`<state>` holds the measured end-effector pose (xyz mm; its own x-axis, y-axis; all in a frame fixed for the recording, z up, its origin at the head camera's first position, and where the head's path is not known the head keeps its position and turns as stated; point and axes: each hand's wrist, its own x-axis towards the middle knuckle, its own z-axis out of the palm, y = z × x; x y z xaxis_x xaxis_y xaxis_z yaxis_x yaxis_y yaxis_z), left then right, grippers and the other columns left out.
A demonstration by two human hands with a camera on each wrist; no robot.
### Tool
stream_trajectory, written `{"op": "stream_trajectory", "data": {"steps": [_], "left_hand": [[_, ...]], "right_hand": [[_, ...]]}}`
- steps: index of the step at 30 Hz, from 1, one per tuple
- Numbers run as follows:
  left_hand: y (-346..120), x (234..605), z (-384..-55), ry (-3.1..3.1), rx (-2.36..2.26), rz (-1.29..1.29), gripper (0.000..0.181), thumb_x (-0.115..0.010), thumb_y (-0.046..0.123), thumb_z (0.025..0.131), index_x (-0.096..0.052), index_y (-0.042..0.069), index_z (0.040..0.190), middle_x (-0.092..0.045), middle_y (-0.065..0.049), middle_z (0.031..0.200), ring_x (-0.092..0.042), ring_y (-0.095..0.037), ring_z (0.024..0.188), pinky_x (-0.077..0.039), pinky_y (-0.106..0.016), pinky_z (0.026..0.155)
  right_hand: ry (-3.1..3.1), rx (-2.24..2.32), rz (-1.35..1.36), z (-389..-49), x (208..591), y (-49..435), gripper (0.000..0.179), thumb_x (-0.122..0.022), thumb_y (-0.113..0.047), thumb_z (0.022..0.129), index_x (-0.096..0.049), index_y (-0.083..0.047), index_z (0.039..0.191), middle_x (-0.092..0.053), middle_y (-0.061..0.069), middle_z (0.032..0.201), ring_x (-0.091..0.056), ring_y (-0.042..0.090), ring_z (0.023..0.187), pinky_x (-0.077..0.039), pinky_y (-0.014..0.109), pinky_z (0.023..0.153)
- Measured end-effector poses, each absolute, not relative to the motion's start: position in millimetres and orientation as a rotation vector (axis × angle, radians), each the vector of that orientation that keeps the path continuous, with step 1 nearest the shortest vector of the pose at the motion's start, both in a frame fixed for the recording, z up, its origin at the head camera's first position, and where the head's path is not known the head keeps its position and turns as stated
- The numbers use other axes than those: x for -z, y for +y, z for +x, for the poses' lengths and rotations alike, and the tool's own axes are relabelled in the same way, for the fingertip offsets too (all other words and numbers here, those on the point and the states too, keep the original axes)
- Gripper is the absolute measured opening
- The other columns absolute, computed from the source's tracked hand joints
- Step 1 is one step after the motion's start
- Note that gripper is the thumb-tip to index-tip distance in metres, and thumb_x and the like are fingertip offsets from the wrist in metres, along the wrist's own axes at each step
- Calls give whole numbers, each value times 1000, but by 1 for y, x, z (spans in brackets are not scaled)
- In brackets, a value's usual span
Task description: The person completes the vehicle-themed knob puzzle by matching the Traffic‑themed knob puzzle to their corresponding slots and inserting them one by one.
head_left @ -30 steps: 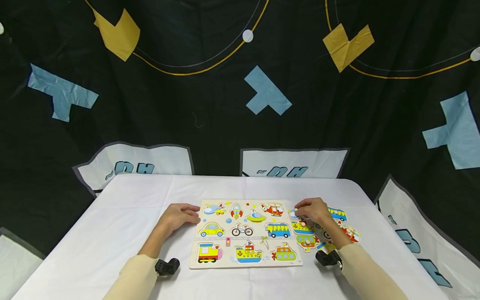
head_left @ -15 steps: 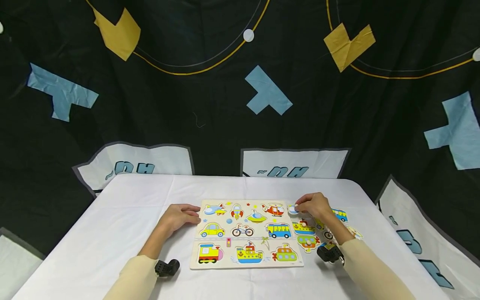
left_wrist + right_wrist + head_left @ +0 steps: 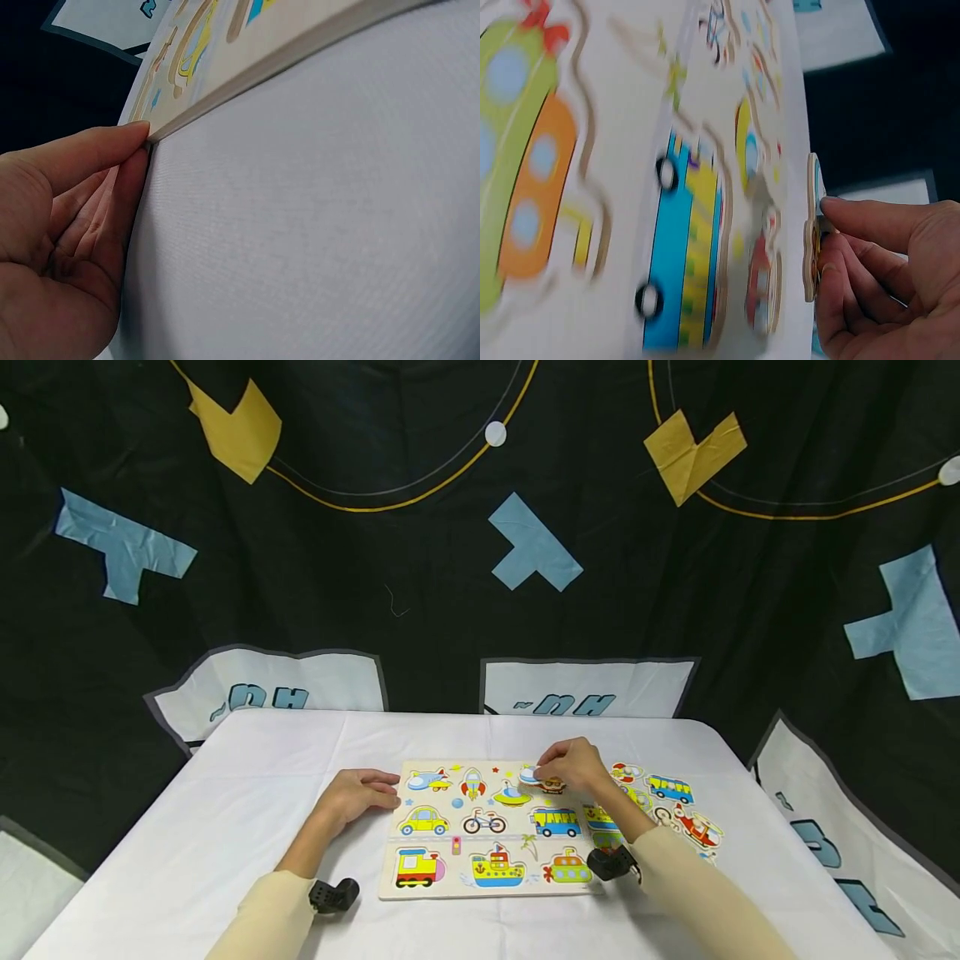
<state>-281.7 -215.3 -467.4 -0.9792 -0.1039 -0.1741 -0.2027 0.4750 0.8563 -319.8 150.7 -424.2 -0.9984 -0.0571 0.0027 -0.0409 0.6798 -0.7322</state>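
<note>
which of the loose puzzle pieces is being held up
The piece pinched in the right hand, above the far right part of the board. It alone is lifted; the other loose pieces in view lie to the board's right.

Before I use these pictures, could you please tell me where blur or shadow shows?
Right wrist view: the printed submarine is blurred, a shadow falls on the board by the printed helicopter; left wrist view: cloth darkens beside the left hand; head view: faint shadows below the sleeves.
</note>
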Motion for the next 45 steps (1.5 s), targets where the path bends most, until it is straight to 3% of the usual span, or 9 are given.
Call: {"op": "stream_trajectory", "data": {"steps": [11,26,45], "left_hand": [[-215,468,-282,2610,-1546,-276,45,-84,15,77,-74,8,121,-78,-3,94,-69,-16,88,-48,-43,94],[-217,470,-283,2602,-1548,-257,45,-84,15,77,-74,8,120,-78,-2,93,-69,-16,93,-47,-46,99],[-217,469,-283,2600,-1532,-255,46,-85,18,77,-73,8,120,-78,-2,91,-68,-15,85,-49,-45,95]], "right_hand": [[2827,1287,-150,-324,427,91,13,-87,-20,79,-76,-12,81,-75,-1,80,-65,16,77,-51,33,77],[2798,1337,-273,-328,442,21,11,-87,-15,77,-77,-11,77,-72,-2,71,-57,11,67,-42,23,59],[2824,1386,-245,-325,456,-18,11,-86,-13,77,-76,-12,73,-68,-5,65,-56,8,66,-43,20,60]]}}
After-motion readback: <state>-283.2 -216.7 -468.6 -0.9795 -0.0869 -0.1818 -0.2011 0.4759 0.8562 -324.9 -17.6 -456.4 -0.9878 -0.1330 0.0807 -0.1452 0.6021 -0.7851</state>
